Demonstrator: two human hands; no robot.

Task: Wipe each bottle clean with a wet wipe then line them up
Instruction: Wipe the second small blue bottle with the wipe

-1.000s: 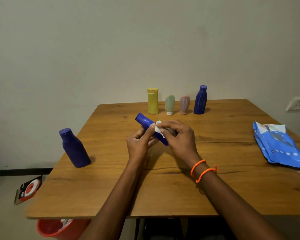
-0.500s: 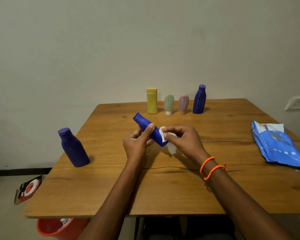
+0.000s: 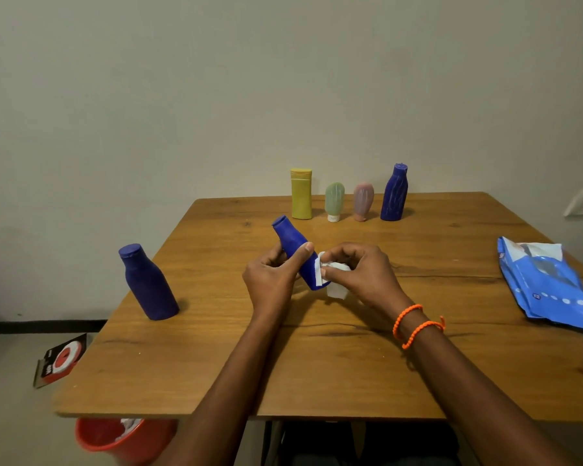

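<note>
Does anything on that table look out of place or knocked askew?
Nothing is spilled or broken. One dark blue bottle stands alone near the table's left edge, far from the four bottles lined up at the back. The left hand grips another blue bottle tilted, while the right hand holds a wipe against it.

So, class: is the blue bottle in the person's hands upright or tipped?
Tipped. The blue bottle slants, cap end up and away to the left, base low against the wet wipe, gripped by the left hand.

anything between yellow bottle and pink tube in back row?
Head view: only the green tube stands between the yellow bottle and pink tube.
</note>
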